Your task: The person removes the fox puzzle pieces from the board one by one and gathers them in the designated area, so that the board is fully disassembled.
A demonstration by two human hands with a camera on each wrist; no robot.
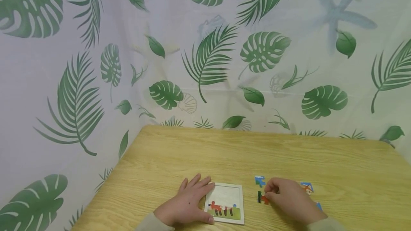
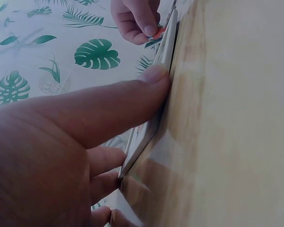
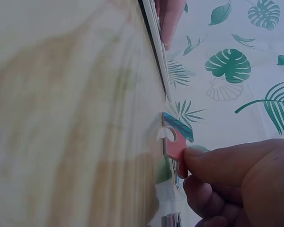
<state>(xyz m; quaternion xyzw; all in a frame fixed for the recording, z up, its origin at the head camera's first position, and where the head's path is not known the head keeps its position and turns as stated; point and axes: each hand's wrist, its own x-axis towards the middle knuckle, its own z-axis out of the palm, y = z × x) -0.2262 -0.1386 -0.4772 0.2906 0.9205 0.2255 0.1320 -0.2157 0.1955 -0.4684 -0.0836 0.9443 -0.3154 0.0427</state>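
Note:
A white-framed puzzle tray (image 1: 242, 202) lies on the table with several pieces along its lower part, showing green grass and a red-orange animal's body and legs. My left hand (image 1: 189, 202) rests on the tray's left side, fingers spread along the edge and thumb at the lower corner. To the right of the tray, my right hand (image 1: 289, 199) pinches a puzzle piece (image 3: 176, 142), red with a dark green and blue strip, between thumb and fingers. The left wrist view shows the left thumb (image 2: 118, 106) against the tray's edge.
A blue and green puzzle piece (image 1: 259, 181) lies just above the held one. Beyond the right hand lie a piece with an orange animal face (image 1: 307, 187) and another blue piece (image 1: 319, 206), both partly covered. A leaf-printed curtain (image 1: 208, 63) rises behind the wooden table (image 1: 192, 152).

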